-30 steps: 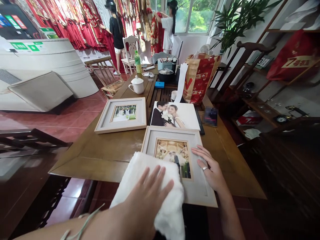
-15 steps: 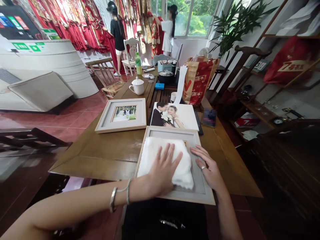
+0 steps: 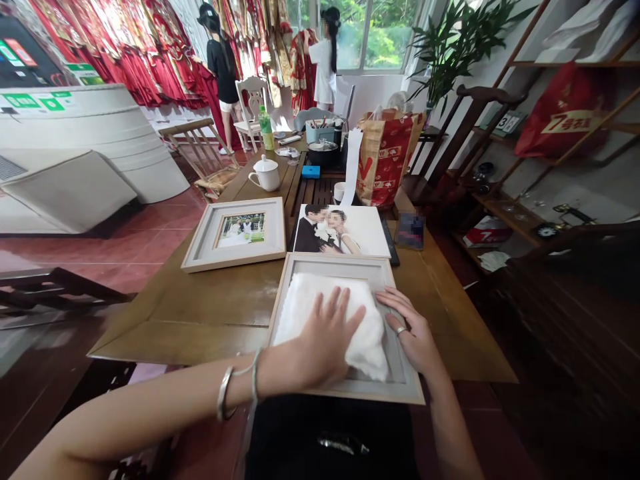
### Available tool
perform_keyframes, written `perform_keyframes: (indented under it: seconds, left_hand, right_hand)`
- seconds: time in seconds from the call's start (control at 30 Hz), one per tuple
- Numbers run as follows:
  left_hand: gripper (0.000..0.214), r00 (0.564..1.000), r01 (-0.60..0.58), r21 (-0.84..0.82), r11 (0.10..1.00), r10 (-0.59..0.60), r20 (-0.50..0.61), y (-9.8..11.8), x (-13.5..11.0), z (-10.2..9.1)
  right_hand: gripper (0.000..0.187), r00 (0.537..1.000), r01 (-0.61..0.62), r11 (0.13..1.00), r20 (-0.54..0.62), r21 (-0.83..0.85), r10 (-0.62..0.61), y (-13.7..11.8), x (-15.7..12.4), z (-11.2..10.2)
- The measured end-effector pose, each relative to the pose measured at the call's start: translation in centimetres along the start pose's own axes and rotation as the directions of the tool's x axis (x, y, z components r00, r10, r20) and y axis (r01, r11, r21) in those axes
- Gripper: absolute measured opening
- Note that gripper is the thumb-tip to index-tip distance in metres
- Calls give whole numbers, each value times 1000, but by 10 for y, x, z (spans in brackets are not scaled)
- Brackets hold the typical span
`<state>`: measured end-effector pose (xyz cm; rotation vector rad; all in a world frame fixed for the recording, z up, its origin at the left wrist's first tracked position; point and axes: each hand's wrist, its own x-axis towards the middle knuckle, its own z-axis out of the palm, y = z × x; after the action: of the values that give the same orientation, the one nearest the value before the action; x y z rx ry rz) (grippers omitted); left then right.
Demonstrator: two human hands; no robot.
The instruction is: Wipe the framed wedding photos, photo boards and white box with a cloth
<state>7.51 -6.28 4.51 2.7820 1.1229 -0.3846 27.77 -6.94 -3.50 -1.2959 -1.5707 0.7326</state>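
A light wooden picture frame lies at the table's near edge. On it rests a folded white cloth, covering most of its middle. My left hand lies flat on the cloth with its fingers spread. Along the frame's right side sits my right hand, fingers stretched out over the border, a ring on one finger. Just beyond the frame is a large wedding photo print. A second picture frame, holding a small photo, lies to the left.
On the wooden table are a lidded white cup, a green bottle, a blue box and a red-brown paper bag. A dark phone-like object lies at right. Two people stand by red garments at the back.
The view has shifted slightly, moving the background left. My left hand and the cloth keep nearly the same place on the frame; my right hand still rests on its right side.
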Motion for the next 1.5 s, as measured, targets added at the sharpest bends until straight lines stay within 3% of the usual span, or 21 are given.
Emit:
perform_keyframes:
  seconds: [0.13,0.23,0.3,0.37,0.53,0.73,1.0,1.2,1.33,1.5]
  left_hand:
    - [98,992,-112,-83,990,116,53,36,-38,11]
    - [91,984,-175,-108,979,176,-1,49,-40,16]
    - [89,987,-156,-71,985,152,-56,49,-32,17]
    - [86,989,-127,-30,991,125,-76,45,-23,14]
    - [84,992,-122,4,993,122,25,25,-8,3]
    - [89,997,77,55,995,-78,19,-7,10,-6]
    - [89,986,27,18,999,-23,-164,-27,56,-13]
    - [75,956,-184,72,980,195,-218,-36,89,-22]
    - [74,972,-155,97,983,169,-163,-34,78,-24]
    - [72,1000,13,144,990,-12,-8,-2,29,-12]
  right_hand:
    - [29,1000,-6,1000,-15,-2,6,1,-1,0]
    - [30,1000,-9,1000,-7,2,9,2,-1,0]
    - [30,1000,-1,1000,-5,10,1,3,0,-1]
    - [30,1000,10,1000,-6,13,-10,3,0,-1]
    - [32,999,43,999,-12,1,-43,0,1,-1]
    - [29,1000,9,1000,-15,-24,-9,-3,0,0]
    - [14,999,33,999,-22,-26,-34,0,1,1]
    - [18,999,23,999,-44,-42,-25,0,1,2]
    - [23,999,10,999,-49,-35,-12,1,0,2]
    - [29,999,19,999,-25,-38,-20,3,-1,0]
